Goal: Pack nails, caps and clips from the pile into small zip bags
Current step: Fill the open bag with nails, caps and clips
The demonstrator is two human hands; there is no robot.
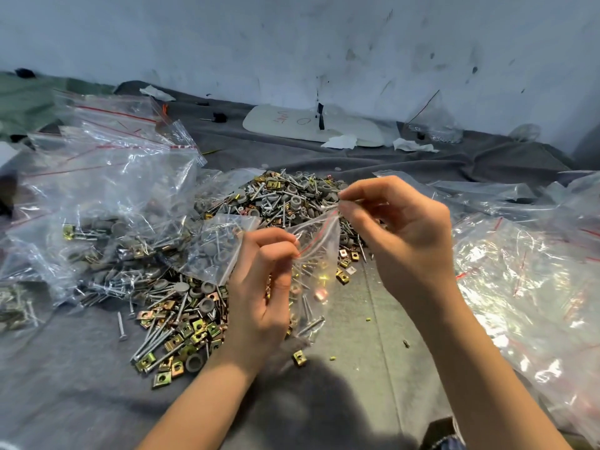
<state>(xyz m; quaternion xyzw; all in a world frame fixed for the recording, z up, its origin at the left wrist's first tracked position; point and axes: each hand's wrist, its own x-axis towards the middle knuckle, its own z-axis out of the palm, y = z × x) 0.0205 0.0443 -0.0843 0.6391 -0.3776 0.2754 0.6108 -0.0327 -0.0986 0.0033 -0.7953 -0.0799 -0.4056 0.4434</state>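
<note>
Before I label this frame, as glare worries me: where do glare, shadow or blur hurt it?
Head view: harsh glare whitens the bags at right, masking their contents; glints cross the small zip bag pinched by left hand and right hand; a dark shadow lies on the grey cloth at bottom centre; the left edge looks smeared.

Grey cloth (pixel 373 368) is spread over the whole surface. Scuffed white wall (pixel 292 43) is seen at far side. White oval board (pixel 259 125) with red scribbles is laid near wall; torn white paper scraps (pixel 339 141) are scattered beside it. Green fabric (pixel 22 102) is bunched far left.
</note>
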